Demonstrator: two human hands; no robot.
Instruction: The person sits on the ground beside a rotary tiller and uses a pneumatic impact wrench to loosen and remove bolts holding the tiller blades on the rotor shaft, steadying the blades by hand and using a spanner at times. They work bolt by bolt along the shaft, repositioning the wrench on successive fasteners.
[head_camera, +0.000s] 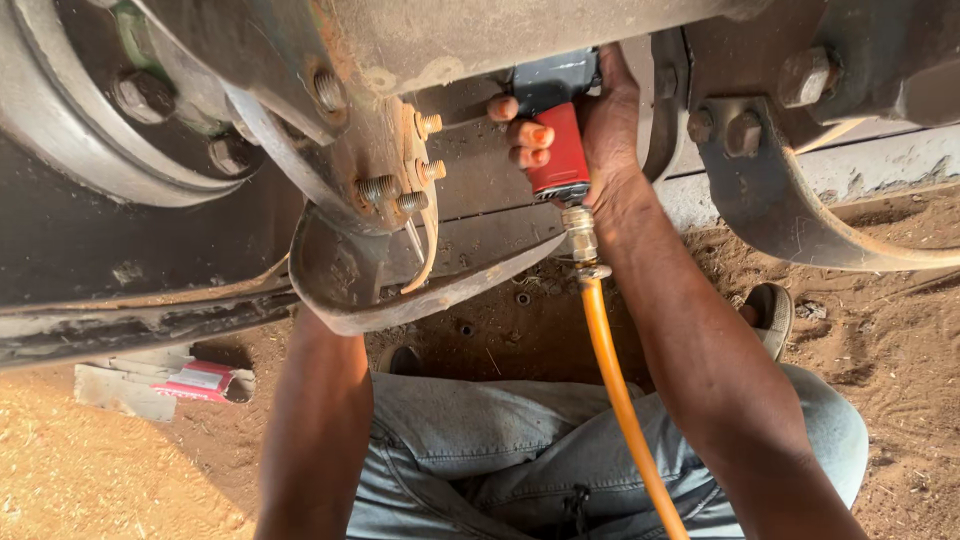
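Sandy brown ground lies under a vehicle's rusty underside. Nearest are the person's jeans, then an orange air hose rising to a brass fitting. Farther up, the right hand is closed around the red grip of an air impact wrench, right of 4 threaded studs. The left hand is hidden behind a curved steel bracket; its grip cannot be told.

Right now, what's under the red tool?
A metal fitting and an orange hose hang below the red tool, which the right hand grips. The left hand is hidden behind the rusty metal.
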